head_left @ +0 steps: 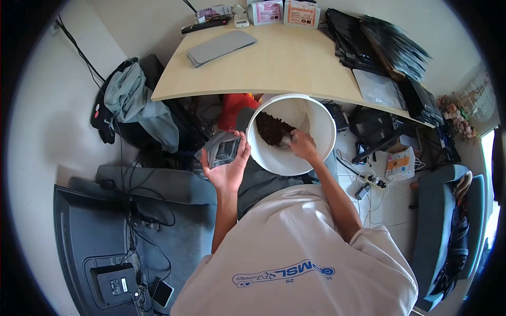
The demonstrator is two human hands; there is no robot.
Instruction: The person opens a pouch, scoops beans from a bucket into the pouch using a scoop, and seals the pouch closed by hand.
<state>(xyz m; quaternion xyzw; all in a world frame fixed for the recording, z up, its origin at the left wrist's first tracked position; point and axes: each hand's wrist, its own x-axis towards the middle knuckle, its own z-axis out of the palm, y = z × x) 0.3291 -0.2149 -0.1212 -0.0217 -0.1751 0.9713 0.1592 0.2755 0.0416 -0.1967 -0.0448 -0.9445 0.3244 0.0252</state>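
Left hand (227,174) holds a pouch (223,151) beside the bucket (280,163), right hand (304,146) grips a scoop (285,141) (partly hidden) inside the bucket, dark pieces (270,128) there too.

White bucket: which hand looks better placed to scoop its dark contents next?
Probably the right hand: it reaches inside the white bucket, at the dark contents; the left hand holds a grey pouch.

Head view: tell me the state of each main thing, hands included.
White bucket: open, dark pieces inside.
Left hand: holding a grey pouch.
Grey pouch: held, mouth unclear.
Right hand: inside the bucket, gripping a scoop-like tool.
Grey garment: draped.
Grey stack: lying flat on the desk.
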